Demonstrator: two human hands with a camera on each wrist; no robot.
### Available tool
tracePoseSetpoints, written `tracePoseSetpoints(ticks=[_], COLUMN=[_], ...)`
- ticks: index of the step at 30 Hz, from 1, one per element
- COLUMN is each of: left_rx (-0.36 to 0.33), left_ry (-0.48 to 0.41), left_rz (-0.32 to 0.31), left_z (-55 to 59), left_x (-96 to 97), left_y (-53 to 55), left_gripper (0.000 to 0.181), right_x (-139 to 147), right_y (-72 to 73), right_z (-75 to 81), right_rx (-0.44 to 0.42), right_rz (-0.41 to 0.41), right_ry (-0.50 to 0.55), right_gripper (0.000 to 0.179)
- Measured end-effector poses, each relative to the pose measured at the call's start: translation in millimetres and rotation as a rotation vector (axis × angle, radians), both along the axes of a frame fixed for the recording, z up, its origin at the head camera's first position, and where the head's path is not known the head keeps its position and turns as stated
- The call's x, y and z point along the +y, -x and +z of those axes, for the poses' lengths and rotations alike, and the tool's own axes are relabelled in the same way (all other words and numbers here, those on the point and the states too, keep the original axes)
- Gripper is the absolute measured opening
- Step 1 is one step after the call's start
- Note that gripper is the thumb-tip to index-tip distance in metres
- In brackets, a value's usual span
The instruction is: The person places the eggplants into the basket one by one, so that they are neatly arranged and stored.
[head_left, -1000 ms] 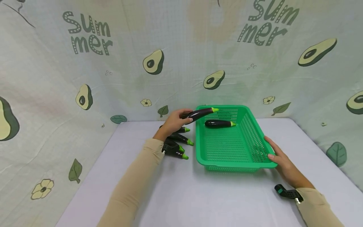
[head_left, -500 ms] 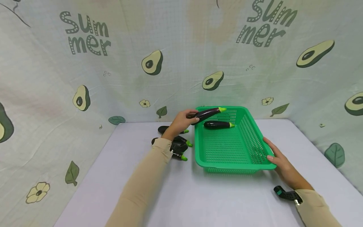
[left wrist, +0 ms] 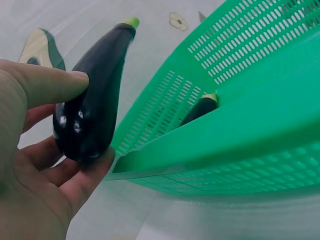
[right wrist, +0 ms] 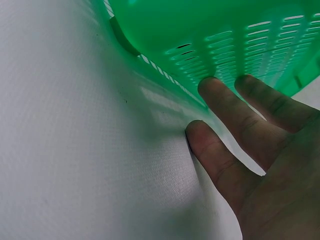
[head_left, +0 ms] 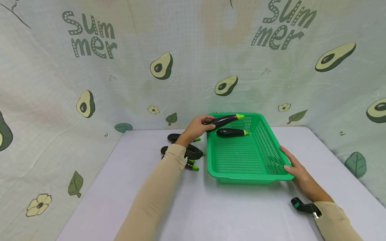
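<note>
In the head view my left hand [head_left: 197, 129] holds a dark purple eggplant [head_left: 224, 121] by its thick end, thumb on one side and fingers on the other. Its green stem end points right, over the back left of a green plastic basket [head_left: 212, 160]. The left wrist view shows this eggplant [left wrist: 95, 95] raised beside the basket wall [left wrist: 165, 150]. Inside the basket, near the back, lies another eggplant [head_left: 231, 132]. My right hand [head_left: 301, 174] holds the basket's front right side, thumb over the rim. In the right wrist view, fingers [right wrist: 240, 120] touch the slotted outer wall.
Several more eggplants [head_left: 174, 137] lie on the white tabletop [head_left: 193, 207] left of the basket, partly hidden by my left wrist. A patterned cloth [head_left: 193, 67] hangs close behind the basket. Black camera bands [head_left: 306, 206] sit on the wrists.
My left hand has moved right with the eggplant, bringing more of it over the basket, and slowed in the last half second. The right hand stays at the basket rim.
</note>
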State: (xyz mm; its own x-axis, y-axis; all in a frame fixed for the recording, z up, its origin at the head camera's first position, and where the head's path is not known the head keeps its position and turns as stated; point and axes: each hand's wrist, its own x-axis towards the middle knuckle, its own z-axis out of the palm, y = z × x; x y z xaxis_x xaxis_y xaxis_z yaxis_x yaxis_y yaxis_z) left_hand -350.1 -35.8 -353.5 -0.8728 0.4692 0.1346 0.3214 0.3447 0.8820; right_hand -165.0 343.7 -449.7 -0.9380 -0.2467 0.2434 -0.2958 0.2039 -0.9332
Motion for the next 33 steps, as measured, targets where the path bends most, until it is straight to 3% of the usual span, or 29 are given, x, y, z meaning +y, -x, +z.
tracePoseSetpoints(ticks=[11, 21, 33], left_rx=[-0.014, -0.048, -0.038], left_ry=[0.021, -0.044, 0.055], left_rz=[0.036, 0.051, 0.019], left_z=[1.3, -1.4, 8.9], left_x=[16.6, 28.9, 45.4], left_y=[8.4, 17.4, 20.2], left_gripper=[0.042, 0.038, 0.036], right_x=[3, 1, 0], right_y=[-0.4, -0.7, 0.5], right_z=[-0.6, 1.1, 2.6], right_rx=[0.010, -0.008, -0.039], right_rz=[-0.009, -0.010, -0.024], right_ry=[-0.003, 0.001, -0.046], right_gripper=[0.065, 0.065, 0.065])
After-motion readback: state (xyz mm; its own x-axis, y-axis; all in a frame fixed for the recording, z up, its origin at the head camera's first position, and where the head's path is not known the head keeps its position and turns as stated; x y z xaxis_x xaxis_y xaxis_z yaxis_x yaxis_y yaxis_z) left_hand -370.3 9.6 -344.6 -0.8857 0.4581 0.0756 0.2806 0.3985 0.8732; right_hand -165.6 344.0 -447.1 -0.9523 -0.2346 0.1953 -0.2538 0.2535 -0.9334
